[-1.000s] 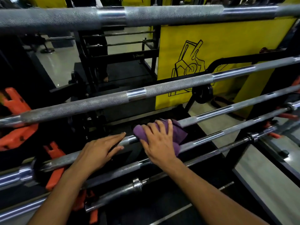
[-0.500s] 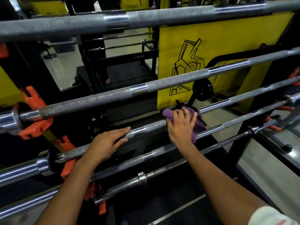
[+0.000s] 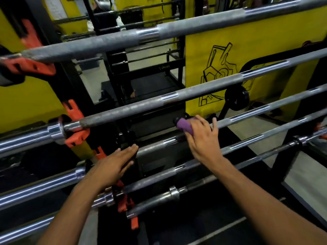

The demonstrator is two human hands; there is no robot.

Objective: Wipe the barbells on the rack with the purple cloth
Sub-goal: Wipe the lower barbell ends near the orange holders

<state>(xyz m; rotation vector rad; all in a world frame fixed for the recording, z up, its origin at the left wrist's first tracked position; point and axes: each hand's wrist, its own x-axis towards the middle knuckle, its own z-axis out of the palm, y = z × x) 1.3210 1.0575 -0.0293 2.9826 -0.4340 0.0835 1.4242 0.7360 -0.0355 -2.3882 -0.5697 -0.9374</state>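
Observation:
Several steel barbells lie across a black rack with orange hooks (image 3: 76, 124), sloping up to the right. My right hand (image 3: 203, 138) presses the purple cloth (image 3: 184, 125) around the third barbell (image 3: 247, 116) from the top, near its middle. Only the cloth's left end shows beyond my fingers. My left hand (image 3: 115, 165) lies flat on the same barbell further left, fingers straight and together, gripping nothing. Above run the top barbell (image 3: 194, 27) and the second barbell (image 3: 203, 87). Two lower barbells (image 3: 238, 147) pass under my forearms.
A yellow wall panel (image 3: 265, 50) with a black line drawing stands behind the rack on the right. Further back is another black rack (image 3: 150, 68) on a grey floor. A small black weight plate (image 3: 237, 98) hangs behind the bars. Chrome sleeves (image 3: 26, 138) stick out at the left.
My right hand has slid the purple cloth rightward and upward along the third barbell. My left hand has kept its place on the bar. The view has shifted, showing more of the rack's left side.

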